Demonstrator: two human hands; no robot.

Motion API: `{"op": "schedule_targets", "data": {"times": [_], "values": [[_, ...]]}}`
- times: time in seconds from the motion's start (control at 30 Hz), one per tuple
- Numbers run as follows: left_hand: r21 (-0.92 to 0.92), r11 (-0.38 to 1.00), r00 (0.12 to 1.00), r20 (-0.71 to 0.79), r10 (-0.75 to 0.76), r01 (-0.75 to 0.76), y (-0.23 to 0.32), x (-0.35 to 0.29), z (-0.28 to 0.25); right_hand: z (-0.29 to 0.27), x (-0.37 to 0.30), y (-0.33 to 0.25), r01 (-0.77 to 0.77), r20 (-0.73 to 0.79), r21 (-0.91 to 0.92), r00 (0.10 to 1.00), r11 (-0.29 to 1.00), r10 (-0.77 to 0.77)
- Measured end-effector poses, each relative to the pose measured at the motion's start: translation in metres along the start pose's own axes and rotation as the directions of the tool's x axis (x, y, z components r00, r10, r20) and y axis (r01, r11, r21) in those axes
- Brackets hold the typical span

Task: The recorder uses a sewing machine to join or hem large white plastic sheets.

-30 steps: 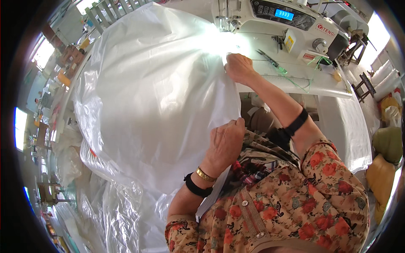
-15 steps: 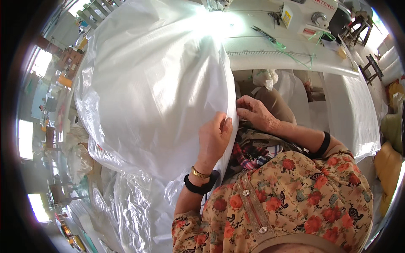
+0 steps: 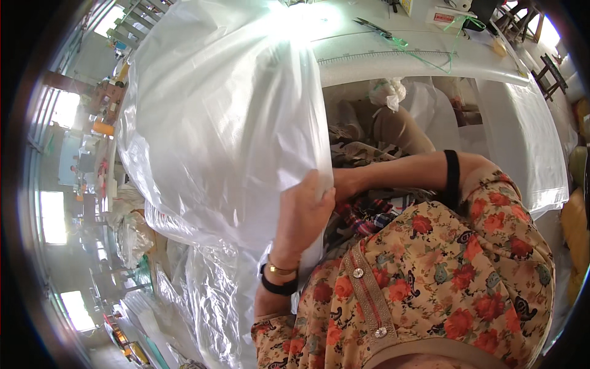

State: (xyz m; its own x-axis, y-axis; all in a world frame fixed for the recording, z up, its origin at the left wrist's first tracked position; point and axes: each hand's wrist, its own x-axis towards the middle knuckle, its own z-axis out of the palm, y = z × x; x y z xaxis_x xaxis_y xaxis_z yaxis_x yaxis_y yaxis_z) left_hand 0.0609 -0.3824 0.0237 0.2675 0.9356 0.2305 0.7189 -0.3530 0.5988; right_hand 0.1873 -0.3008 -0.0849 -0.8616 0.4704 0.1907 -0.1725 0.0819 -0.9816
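Note:
A large white plastic sheet (image 3: 203, 135) spreads over the left of the work table, with one folded edge running toward me. My left hand (image 3: 302, 212) is closed on that edge, fingers curled over it, and a gold watch and black band circle the wrist. Close beside it, my right hand (image 3: 344, 182) reaches to the same edge. Its fingers are hidden behind the sheet and my left hand, so their grip does not show. The sheet's far end gathers under a bright lamp glare, where the sewing machine head is barely visible.
Dark-bladed scissors (image 3: 372, 27) with green thread lie on the white table (image 3: 350, 46), beyond a ruler scale along its front edge. A tied white bundle (image 3: 387, 93) hangs below. White sheeting (image 3: 522, 141) drapes at right; clear crumpled plastic (image 3: 212, 301) hangs at lower left.
My right hand has moved left and behind the sheet's edge, close to my left hand. My left hand has shifted slightly down and left, and the view has tilted a little.

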Motion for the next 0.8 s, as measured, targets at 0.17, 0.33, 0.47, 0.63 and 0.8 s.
{"op": "schedule_targets", "data": {"times": [0.17, 0.33, 0.47, 0.63, 0.8], "values": [[-0.060, 0.988, 0.971, 0.200, -0.131, 0.145, 0.034, 0.023, -0.055, 0.004, 0.028, -0.054, -0.056, 0.240, -0.138, 0.967, 0.989, 0.088], [0.000, 1.000, 0.990, 0.139, -0.016, 0.016, -0.002, 0.003, -0.015, -0.007, 0.005, -0.001, 0.133, 0.127, -0.100, 0.985, 0.986, -0.120], [-0.420, 0.860, 0.956, 0.160, -0.244, 0.290, -0.032, 0.004, 0.006, -0.026, -0.037, -0.025, -0.279, -0.133, -0.011, 0.952, 0.960, 0.275], [-0.465, 0.838, 0.957, 0.174, -0.231, 0.287, -0.040, 0.000, 0.008, -0.013, -0.056, -0.065, -0.174, -0.386, -0.165, 0.917, 0.971, 0.099], [-0.425, 0.865, 0.962, 0.167, -0.215, 0.267, -0.049, 0.001, 0.009, -0.006, -0.053, -0.068, 0.113, 0.048, -0.808, 0.991, 0.579, -0.126]]}}
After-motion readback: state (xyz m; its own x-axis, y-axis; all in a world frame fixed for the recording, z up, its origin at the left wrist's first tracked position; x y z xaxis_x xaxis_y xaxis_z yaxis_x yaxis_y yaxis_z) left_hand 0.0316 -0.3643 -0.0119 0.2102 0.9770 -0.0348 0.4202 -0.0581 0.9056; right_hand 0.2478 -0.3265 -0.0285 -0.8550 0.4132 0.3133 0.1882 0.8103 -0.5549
